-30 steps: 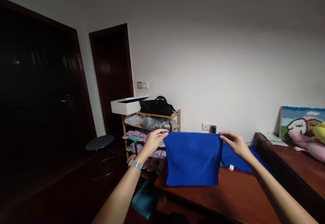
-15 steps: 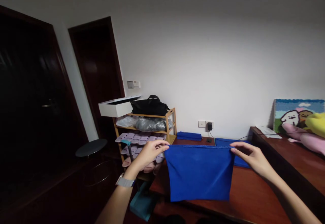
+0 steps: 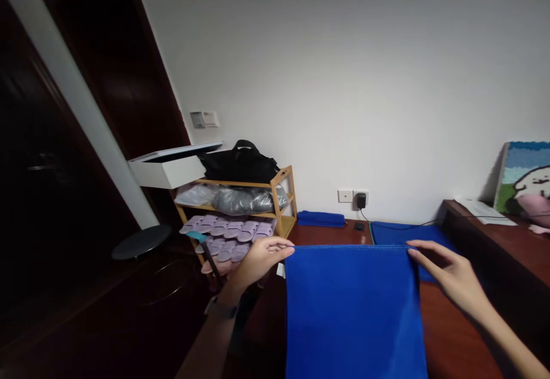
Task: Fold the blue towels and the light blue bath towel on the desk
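Observation:
A blue cloth [image 3: 354,310] hangs down in front of me, its stitched top edge stretched straight between my hands. My left hand [image 3: 266,259] pinches the top left corner between thumb and fingers. At the opposite corner, my right hand [image 3: 449,270] grips the edge the same way. A small white tag sticks out at the cloth's left side. The lower end of the cloth runs out of view. Behind it, a folded blue cloth [image 3: 321,218] lies by the wall, and another blue cloth [image 3: 404,233] is spread flat, partly hidden.
The brown table [image 3: 455,322] stands beneath the cloth. To the left is a wooden rack [image 3: 279,201] with slippers, a black bag [image 3: 240,164] and a white box [image 3: 167,172]. A round stool [image 3: 141,241] stands farther left. A plugged-in adapter [image 3: 361,200] trails a cable across the back.
The hanging cloth now reaches much lower, past the bottom of the view, and looks larger. My hands are slightly wider apart, still holding its corners. The camera has turned and come nearer the wall.

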Demonstrator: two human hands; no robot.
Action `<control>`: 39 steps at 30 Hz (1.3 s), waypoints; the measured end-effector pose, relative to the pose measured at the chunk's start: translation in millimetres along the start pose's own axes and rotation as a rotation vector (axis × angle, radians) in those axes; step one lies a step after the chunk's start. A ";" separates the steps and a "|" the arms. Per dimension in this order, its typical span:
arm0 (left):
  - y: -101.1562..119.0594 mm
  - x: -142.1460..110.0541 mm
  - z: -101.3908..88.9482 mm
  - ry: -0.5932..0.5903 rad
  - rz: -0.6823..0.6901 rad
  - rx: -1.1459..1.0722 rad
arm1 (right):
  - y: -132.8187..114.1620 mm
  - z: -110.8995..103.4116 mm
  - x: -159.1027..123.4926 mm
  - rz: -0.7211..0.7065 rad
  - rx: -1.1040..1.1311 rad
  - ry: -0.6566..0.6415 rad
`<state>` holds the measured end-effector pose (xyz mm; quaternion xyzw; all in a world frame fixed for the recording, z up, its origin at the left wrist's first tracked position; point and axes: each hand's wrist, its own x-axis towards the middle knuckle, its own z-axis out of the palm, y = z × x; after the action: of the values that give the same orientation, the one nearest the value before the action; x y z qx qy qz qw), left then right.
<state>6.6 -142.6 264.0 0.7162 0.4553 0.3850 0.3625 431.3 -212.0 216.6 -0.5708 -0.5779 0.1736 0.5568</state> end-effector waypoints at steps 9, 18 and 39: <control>-216.3 120.2 66.4 -0.171 -0.155 0.354 | 177.8 151.1 78.1 0.049 -0.490 -0.371; -282.1 142.1 79.3 -0.122 -0.206 0.582 | 218.7 222.1 113.8 0.027 -0.799 -0.482; -231.1 -51.6 40.6 -0.132 -0.322 0.801 | 173.9 138.8 -72.3 -0.025 -0.748 -0.714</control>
<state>-58.8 -123.0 33.6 0.7432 0.6505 0.0699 0.1401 376.0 -163.2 -5.4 -0.6291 -0.7613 0.1321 0.0846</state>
